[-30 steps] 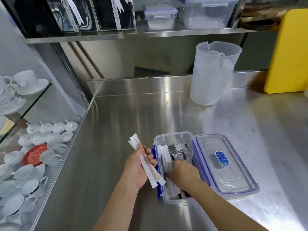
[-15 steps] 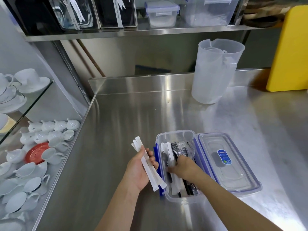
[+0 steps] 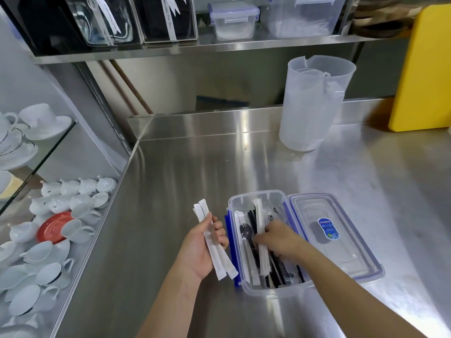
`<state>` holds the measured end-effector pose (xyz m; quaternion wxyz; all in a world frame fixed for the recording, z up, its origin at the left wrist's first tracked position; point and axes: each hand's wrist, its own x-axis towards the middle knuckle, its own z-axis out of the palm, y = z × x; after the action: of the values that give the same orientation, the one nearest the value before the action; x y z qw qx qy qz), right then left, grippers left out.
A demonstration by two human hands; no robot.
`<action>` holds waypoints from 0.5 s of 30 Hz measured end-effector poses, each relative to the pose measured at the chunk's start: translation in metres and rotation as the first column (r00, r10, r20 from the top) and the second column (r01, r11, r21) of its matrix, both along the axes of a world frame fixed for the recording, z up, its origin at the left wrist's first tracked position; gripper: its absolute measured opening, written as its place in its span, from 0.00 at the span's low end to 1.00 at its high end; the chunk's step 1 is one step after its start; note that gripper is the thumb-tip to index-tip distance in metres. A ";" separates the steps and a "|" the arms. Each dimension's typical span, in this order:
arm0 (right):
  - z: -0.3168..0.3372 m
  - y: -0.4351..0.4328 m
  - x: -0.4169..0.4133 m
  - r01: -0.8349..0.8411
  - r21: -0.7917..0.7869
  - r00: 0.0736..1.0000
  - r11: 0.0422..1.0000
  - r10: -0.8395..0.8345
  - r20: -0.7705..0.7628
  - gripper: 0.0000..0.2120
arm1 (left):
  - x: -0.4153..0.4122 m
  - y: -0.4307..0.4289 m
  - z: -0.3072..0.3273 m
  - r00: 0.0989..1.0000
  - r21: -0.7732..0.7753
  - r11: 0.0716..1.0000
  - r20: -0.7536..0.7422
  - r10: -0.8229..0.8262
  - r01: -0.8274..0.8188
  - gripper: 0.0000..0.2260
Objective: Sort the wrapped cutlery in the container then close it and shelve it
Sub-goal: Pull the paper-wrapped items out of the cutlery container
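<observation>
A clear plastic container [image 3: 256, 196] with blue clips sits open on the steel counter, near the front. Inside lie black plastic forks [image 3: 246, 231], other black cutlery and white paper-wrapped pieces [image 3: 259, 217]. My right hand [image 3: 278, 240] is inside the container, fingers closed around one long white wrapped piece. My left hand [image 3: 202, 247] hovers just left of the container and grips a bundle of white wrapped cutlery [image 3: 214, 250], held upright and slanted. The container's clear lid [image 3: 341, 250], with a blue label, lies flat against the container's right side.
A translucent plastic jug [image 3: 314, 103] stands at the back of the counter [image 3: 185, 191], a yellow board [image 3: 424, 69] to its right. Above is a steel shelf [image 3: 219, 46] with clip-lid boxes [image 3: 233, 18]. White cups and a red saucer [image 3: 52, 228] fill glass shelves on the left.
My right hand has shifted toward the right inside the container and taken hold of a white wrapped piece, uncovering the black forks. The left hand keeps its bundle.
</observation>
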<state>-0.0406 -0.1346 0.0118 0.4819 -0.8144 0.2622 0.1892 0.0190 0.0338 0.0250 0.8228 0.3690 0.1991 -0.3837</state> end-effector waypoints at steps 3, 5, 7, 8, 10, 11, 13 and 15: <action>0.021 -0.011 -0.004 0.006 0.113 0.999 0.994 -0.011 0.048 0.11 | 0.002 -0.004 0.003 0.999 0.028 1.000 0.049 -0.008 0.007 0.08; 0.031 -0.016 -0.006 0.009 0.184 0.997 0.983 -0.022 0.069 0.12 | 0.001 -0.009 0.005 0.996 0.022 0.999 0.084 -0.035 0.033 0.09; 0.037 -0.019 -0.008 0.000 0.250 0.995 0.968 -0.024 0.092 0.14 | -0.002 -0.014 0.009 0.989 0.013 0.996 0.118 -0.094 0.093 0.10; 0.039 -0.020 -0.009 -0.007 0.273 0.994 0.962 -0.022 0.105 0.16 | -0.003 -0.016 0.011 0.983 0.016 0.992 0.132 -0.124 0.123 0.09; 0.039 -0.020 -0.009 -0.011 0.269 0.993 0.963 -0.021 0.117 0.18 | -0.005 -0.020 0.014 0.975 0.041 0.986 0.147 -0.167 0.163 0.09; 0.039 -0.019 -0.009 -0.010 0.242 0.993 0.970 -0.019 0.114 0.18 | -0.006 -0.021 0.015 0.972 0.055 0.984 0.152 -0.177 0.170 0.08; 0.035 -0.018 -0.010 -0.027 0.135 0.995 0.990 0.013 0.099 0.18 | -0.008 -0.023 0.017 0.970 0.090 0.982 0.166 -0.180 0.166 0.07; 0.031 -0.016 -0.010 -0.046 -0.002 0.995 0.999 0.046 0.090 0.17 | -0.009 -0.023 0.018 0.966 0.147 0.977 0.183 -0.183 0.157 0.07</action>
<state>-0.0502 -0.1506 0.0424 0.4887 -0.8280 0.2212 0.1633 0.0105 0.0113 0.0428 0.7764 0.4737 0.1097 -0.4010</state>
